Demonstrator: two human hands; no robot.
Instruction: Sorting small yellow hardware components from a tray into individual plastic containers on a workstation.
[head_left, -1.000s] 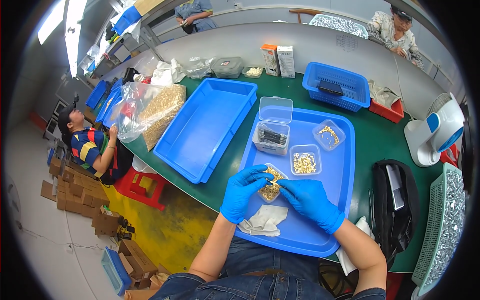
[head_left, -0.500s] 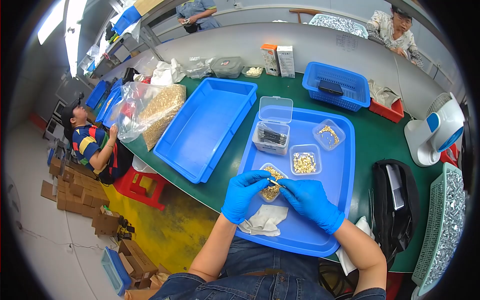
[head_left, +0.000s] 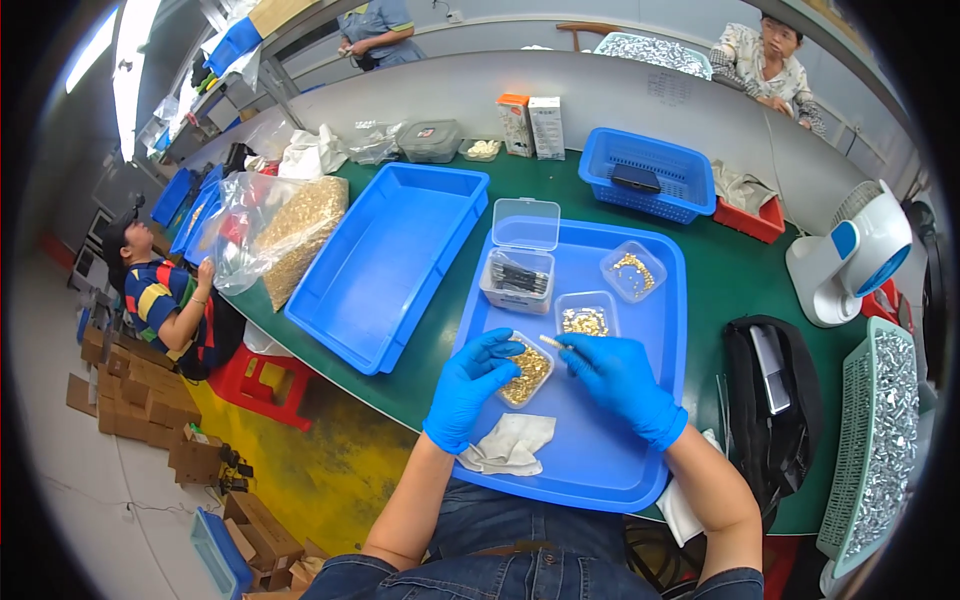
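Observation:
My right hand (head_left: 628, 395), in a blue glove, pinches a small thin pale-gold rod (head_left: 549, 341) between thumb and finger. My left hand (head_left: 468, 388), gloved the same, hovers at the left side of a clear tub of small gold pieces (head_left: 524, 376); its thumb and fingers are apart, with nothing visible between them. Beyond the hands, a second clear tub (head_left: 587, 318) and a third (head_left: 634, 271) hold fewer gold pieces. A lidded clear box (head_left: 517, 276) of dark slim items stands open. All rest on a blue tray (head_left: 640, 460), with a white cloth (head_left: 512, 444) near its front edge.
To the left lie an empty blue bin (head_left: 385, 270) and a plastic bag of gold pieces (head_left: 300, 235). A blue basket (head_left: 650, 175) stands behind the tray. On the right are a white fan (head_left: 850, 255), a black bag (head_left: 775, 410) and a green basket of silvery parts (head_left: 875, 450). Co-workers sit nearby.
My hands have drawn apart: the left has let go of the small rod and opened, while the right keeps it. The whole view has shifted slightly.

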